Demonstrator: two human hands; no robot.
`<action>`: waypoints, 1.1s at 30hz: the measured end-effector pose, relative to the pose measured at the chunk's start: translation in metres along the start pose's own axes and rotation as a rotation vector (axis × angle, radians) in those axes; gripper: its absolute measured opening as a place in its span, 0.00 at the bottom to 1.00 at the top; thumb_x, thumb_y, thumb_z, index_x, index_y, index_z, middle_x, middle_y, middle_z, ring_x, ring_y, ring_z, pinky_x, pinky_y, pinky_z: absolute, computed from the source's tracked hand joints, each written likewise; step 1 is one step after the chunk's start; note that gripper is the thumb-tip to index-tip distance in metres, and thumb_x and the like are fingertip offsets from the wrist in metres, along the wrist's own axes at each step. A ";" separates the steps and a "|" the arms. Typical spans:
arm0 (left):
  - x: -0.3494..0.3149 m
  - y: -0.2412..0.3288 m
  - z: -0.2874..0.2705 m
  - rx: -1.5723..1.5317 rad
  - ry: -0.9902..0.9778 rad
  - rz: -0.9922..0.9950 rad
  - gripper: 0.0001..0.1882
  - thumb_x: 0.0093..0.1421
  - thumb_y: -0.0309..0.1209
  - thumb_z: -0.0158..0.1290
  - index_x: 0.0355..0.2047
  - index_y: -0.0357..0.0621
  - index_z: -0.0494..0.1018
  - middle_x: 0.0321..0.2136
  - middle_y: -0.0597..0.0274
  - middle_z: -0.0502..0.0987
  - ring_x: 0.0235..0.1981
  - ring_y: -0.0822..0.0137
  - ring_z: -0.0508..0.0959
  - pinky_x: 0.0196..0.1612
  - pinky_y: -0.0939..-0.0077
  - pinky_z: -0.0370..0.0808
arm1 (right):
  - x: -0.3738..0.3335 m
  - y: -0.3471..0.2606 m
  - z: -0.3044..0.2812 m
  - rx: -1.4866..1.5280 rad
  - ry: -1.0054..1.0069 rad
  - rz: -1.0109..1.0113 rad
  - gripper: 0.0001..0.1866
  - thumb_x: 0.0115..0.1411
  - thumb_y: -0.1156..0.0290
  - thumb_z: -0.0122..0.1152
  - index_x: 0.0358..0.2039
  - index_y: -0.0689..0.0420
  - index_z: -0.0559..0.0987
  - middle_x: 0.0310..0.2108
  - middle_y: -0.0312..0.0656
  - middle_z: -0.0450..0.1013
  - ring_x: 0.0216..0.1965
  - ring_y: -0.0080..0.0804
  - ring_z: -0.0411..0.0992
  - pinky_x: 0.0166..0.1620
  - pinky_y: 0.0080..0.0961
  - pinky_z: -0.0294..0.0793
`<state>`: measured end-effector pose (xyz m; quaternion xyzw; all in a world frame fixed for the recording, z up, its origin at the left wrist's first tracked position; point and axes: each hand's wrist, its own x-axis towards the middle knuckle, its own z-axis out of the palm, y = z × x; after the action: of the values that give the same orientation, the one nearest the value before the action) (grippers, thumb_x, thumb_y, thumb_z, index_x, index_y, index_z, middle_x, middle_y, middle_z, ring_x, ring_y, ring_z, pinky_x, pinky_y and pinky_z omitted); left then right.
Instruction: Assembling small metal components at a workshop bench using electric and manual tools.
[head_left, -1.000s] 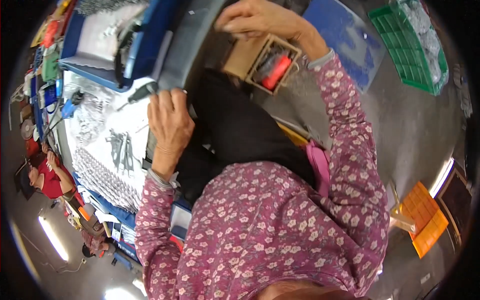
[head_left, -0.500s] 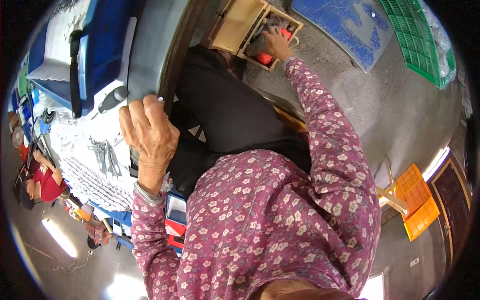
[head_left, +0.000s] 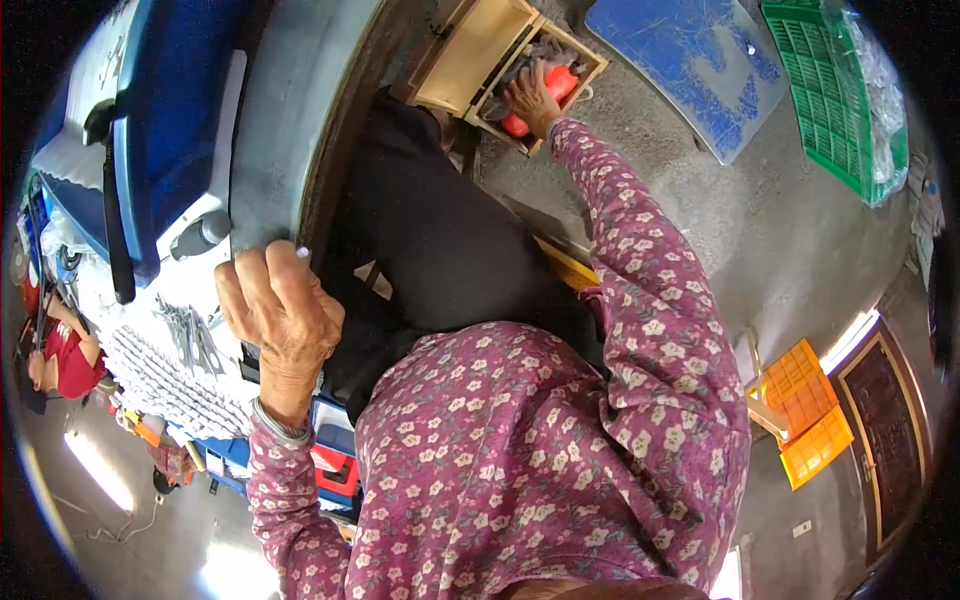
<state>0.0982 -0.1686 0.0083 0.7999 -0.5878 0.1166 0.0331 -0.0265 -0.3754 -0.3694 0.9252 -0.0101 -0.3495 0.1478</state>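
My left hand (head_left: 280, 310) is closed at the edge of the grey tabletop (head_left: 290, 130). A small whitish tip shows by its index finger, too small to name. My right hand (head_left: 532, 100) reaches into an open wooden box (head_left: 566, 40) low down at the far side. Its fingers are stretched and somewhat apart over the contents, with the fingertips partly hidden. Red pieces (head_left: 561, 83) and dark grey, see-through plastic lie in the box around that hand. The hinged wooden lid (head_left: 475, 55) is folded back to the left.
Left of my left hand are a grey-handled tool (head_left: 202, 235), metal tools (head_left: 190, 335), a blue bin (head_left: 190, 100) and rows of small white pieces (head_left: 170, 375). A blue scratched board (head_left: 690, 70) and green crate (head_left: 820, 100) are at far right. Another person (head_left: 75, 355) is at far left.
In the box, my right hand has shifted left and down, baring more of the red pieces. My left hand remains closed by the table edge. The whole view has shifted slightly.
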 end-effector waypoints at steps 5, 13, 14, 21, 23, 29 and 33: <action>-0.004 -0.003 -0.004 0.027 -0.015 -0.015 0.12 0.41 0.21 0.44 0.29 0.36 0.65 0.21 0.52 0.60 0.22 0.56 0.62 0.24 0.65 0.59 | 0.001 0.008 0.002 -0.063 0.319 -0.230 0.21 0.56 0.60 0.46 0.50 0.50 0.69 0.48 0.40 0.64 0.51 0.43 0.58 0.56 0.62 0.39; -0.014 -0.007 -0.002 0.052 -0.043 -0.040 0.12 0.41 0.21 0.44 0.31 0.36 0.66 0.22 0.52 0.62 0.22 0.56 0.63 0.24 0.66 0.61 | 0.037 -0.028 0.040 -0.371 0.537 -0.004 0.21 0.55 0.62 0.47 0.50 0.50 0.68 0.43 0.39 0.66 0.47 0.42 0.61 0.56 0.59 0.46; -0.014 -0.006 -0.007 0.067 -0.049 -0.046 0.12 0.42 0.21 0.44 0.31 0.36 0.66 0.22 0.51 0.63 0.23 0.56 0.63 0.24 0.66 0.61 | 0.020 -0.017 0.008 -0.039 0.419 -0.111 0.22 0.55 0.62 0.47 0.51 0.51 0.67 0.42 0.39 0.67 0.47 0.43 0.61 0.56 0.58 0.47; -0.009 -0.004 0.000 0.030 -0.040 -0.019 0.12 0.43 0.21 0.43 0.31 0.36 0.65 0.23 0.50 0.64 0.23 0.56 0.64 0.25 0.66 0.62 | 0.016 -0.002 0.013 -0.076 0.219 -0.161 0.24 0.58 0.61 0.43 0.56 0.50 0.62 0.48 0.42 0.65 0.49 0.43 0.60 0.56 0.60 0.43; -0.007 -0.003 0.000 0.011 -0.034 -0.010 0.12 0.43 0.21 0.43 0.32 0.36 0.65 0.23 0.51 0.64 0.23 0.56 0.64 0.25 0.66 0.62 | 0.013 0.004 0.016 -0.150 0.344 -0.278 0.22 0.56 0.61 0.44 0.51 0.51 0.66 0.45 0.39 0.67 0.46 0.40 0.63 0.51 0.53 0.50; -0.009 -0.005 -0.003 0.023 -0.044 -0.032 0.11 0.43 0.20 0.44 0.30 0.36 0.66 0.22 0.51 0.63 0.23 0.57 0.63 0.25 0.66 0.62 | -0.016 0.016 -0.007 -0.059 0.558 -0.302 0.14 0.49 0.67 0.49 0.38 0.54 0.73 0.31 0.36 0.69 0.37 0.33 0.67 0.45 0.43 0.56; -0.004 -0.003 -0.001 0.015 -0.007 -0.012 0.12 0.41 0.20 0.46 0.30 0.36 0.66 0.21 0.53 0.62 0.22 0.57 0.63 0.25 0.67 0.61 | -0.076 0.057 -0.051 0.082 0.618 -0.102 0.17 0.45 0.66 0.56 0.37 0.56 0.72 0.31 0.37 0.69 0.36 0.35 0.67 0.48 0.38 0.58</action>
<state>0.0993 -0.1634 0.0089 0.8040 -0.5822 0.1180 0.0257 -0.0461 -0.4072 -0.2678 0.9920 0.0679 -0.0580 0.0887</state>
